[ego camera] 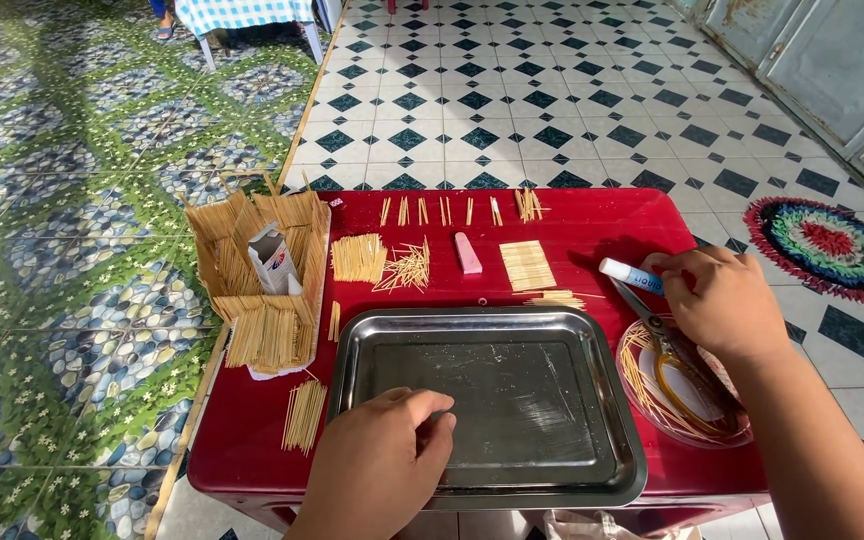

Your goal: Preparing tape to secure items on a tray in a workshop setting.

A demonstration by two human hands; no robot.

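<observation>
Left hand (387, 455): forearm entering from the bottom edge, palm down, fingers curled inward, fingertips pressed together at the near rim of the metal tray (592, 330); whether anything is pinched between them cannot be told. Right hand (722, 300): forearm entering from the lower right corner, wrist bent toward the centre, fingers wrapped around a glue stick (630, 275), its white cap and blue body protruding leftward from the fist. Glue stick position: held above the right part of the red tabletop (592, 225), just beyond the tray's far right corner. Tray: rectangular, rounded corners, polished steel, scuffed reflective floor, centred on the near half of the table. Beneath the right wrist: round transparent dish (687, 425) holding loose thin wooden sticks and scissors (667, 360) with yellow handles. Far side of tray: flat square mat of glued sticks (527, 265), small pink block (467, 252), scattered stick pile (407, 268), neat stick bundle (358, 257), row of short stick groups (452, 210) along the far edge. Left table edge: open-walled stick structure (262, 275), pale straw colour, with a small carton (274, 260) standing inside. Additional stick bundle (304, 415) lying left of the tray. Floor: patterned tiles, round multicoloured rug (824, 245) at right.
</observation>
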